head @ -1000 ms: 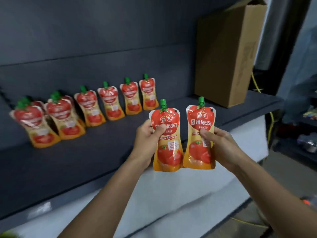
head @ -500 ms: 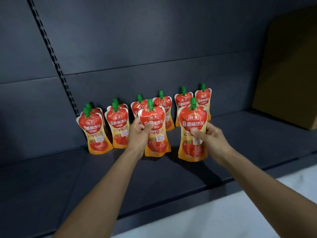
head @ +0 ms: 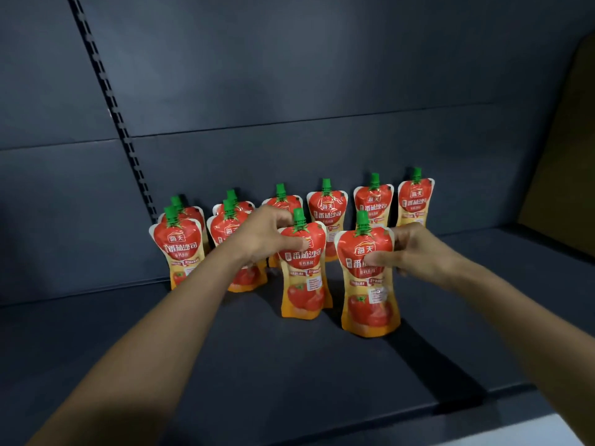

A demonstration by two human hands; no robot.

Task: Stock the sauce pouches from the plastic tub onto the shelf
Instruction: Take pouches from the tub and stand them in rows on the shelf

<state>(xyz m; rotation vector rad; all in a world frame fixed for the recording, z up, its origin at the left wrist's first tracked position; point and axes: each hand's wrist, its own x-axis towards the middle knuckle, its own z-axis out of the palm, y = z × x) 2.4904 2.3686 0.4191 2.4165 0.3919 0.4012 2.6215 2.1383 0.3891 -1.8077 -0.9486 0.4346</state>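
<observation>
Several red-and-orange sauce pouches with green caps stand upright on the dark shelf [head: 289, 365], in a row against its back wall. My left hand [head: 267, 235] grips the top of one sauce pouch [head: 302, 284] that stands in front of the row. My right hand [head: 415, 249] holds a second sauce pouch [head: 370, 304] by its upper part, its base on the shelf just right of the first. The plastic tub is out of view.
A brown cardboard box [head: 560, 175] stands at the right end of the shelf. A slotted upright [head: 112, 117] runs down the back wall at the left. Bare shelf lies in front of the pouches and to their left.
Both hands carried their pouches forward from the shelf's front edge onto the shelf and set them down before the back row. The view swung left, so the box slid to the right edge.
</observation>
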